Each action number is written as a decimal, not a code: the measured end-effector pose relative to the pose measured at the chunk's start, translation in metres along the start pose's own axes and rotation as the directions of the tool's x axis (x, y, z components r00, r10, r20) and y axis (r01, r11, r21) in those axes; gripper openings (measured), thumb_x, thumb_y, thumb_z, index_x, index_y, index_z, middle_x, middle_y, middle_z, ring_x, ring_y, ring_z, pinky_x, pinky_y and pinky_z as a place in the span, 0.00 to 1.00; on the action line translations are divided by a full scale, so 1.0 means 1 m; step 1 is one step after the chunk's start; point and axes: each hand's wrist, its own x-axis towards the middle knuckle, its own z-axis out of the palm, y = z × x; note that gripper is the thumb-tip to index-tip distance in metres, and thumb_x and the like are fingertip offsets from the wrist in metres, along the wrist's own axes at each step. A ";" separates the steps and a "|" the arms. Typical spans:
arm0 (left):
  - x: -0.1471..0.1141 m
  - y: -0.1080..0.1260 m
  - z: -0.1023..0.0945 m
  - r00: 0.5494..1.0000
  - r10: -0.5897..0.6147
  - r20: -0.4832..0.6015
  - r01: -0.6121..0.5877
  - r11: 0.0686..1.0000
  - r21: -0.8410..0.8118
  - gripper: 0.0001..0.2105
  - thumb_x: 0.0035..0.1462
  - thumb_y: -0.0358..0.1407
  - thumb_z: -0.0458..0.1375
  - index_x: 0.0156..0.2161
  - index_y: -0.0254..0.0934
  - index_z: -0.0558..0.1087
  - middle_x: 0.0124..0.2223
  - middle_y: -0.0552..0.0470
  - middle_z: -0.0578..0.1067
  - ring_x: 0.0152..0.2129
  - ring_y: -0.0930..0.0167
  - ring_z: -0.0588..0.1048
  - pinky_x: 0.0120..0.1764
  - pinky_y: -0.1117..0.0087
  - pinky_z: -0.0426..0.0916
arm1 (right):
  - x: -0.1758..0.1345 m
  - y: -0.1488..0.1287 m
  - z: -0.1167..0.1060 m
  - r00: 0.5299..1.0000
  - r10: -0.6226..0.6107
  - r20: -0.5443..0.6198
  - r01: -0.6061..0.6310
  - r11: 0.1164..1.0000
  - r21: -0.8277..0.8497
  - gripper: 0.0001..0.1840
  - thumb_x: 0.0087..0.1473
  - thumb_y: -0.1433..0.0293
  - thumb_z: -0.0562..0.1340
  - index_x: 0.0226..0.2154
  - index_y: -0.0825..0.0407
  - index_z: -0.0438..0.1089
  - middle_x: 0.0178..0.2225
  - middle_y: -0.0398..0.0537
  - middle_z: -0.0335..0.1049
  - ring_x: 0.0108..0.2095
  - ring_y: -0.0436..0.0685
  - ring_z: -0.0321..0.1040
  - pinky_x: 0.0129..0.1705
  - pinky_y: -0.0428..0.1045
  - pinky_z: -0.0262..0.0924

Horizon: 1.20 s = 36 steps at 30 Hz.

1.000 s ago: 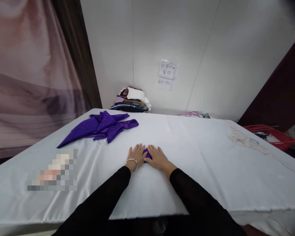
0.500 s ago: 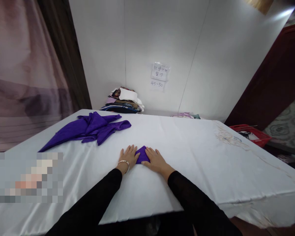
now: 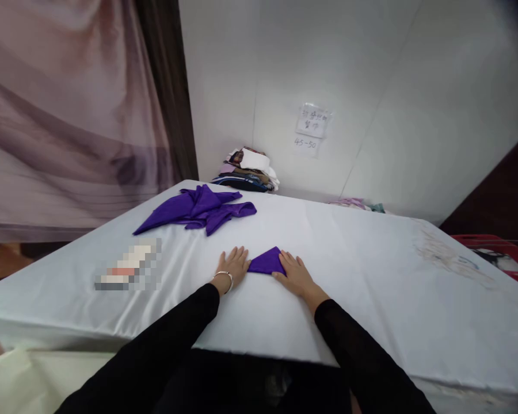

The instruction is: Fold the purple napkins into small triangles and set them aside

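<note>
A purple cloth napkin (image 3: 265, 262), folded into a small triangle, lies flat on the white tablecloth (image 3: 328, 322) between my hands. My left hand (image 3: 234, 265), a silver bangle at its wrist, rests flat at the napkin's left corner with fingers stretched out. On the right part of the napkin lies my right hand (image 3: 296, 272), fingers extended and palm down, covering that side. Farther off to the left sits a crumpled heap of purple cloths (image 3: 198, 207).
A blurred-out flat object (image 3: 129, 264) lies left of my hands. Folded clothes (image 3: 248, 169) are stacked by the wall, below a handwritten paper sign (image 3: 313, 122). At the far right stands a red basket (image 3: 496, 244). A pinkish curtain (image 3: 69, 115) hangs at left.
The view has turned left. My left hand has slid off the napkin's left part to its corner, so more of the purple triangle shows. My right hand stays on the right side.
</note>
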 end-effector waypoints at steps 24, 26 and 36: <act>-0.024 -0.022 0.004 0.970 -0.041 -0.241 -0.058 0.918 -0.392 0.09 0.51 0.37 0.54 0.37 0.43 0.75 0.51 0.56 0.72 0.53 0.69 0.64 0.58 0.65 0.54 | -0.001 0.007 0.008 1.000 0.008 -0.021 -0.009 0.998 -0.063 0.41 0.56 0.46 0.39 0.63 0.55 0.41 0.66 0.49 0.33 0.64 0.58 0.31 0.62 0.58 0.29; -0.024 -0.019 0.002 0.967 -0.064 -0.246 -0.043 0.913 -0.406 0.07 0.50 0.36 0.55 0.34 0.42 0.74 0.50 0.56 0.73 0.52 0.69 0.65 0.57 0.66 0.55 | -0.001 0.007 0.008 1.000 0.012 -0.016 -0.013 0.998 -0.069 0.41 0.56 0.46 0.39 0.63 0.55 0.40 0.66 0.49 0.33 0.64 0.58 0.31 0.62 0.58 0.29; -0.028 -0.014 -0.001 0.961 -0.088 -0.262 -0.020 0.923 -0.384 0.07 0.48 0.31 0.52 0.29 0.41 0.72 0.49 0.53 0.73 0.50 0.67 0.66 0.54 0.64 0.59 | -0.002 0.005 0.006 1.000 0.013 -0.022 -0.015 0.997 -0.078 0.41 0.56 0.46 0.39 0.63 0.55 0.42 0.65 0.50 0.34 0.64 0.59 0.32 0.62 0.58 0.30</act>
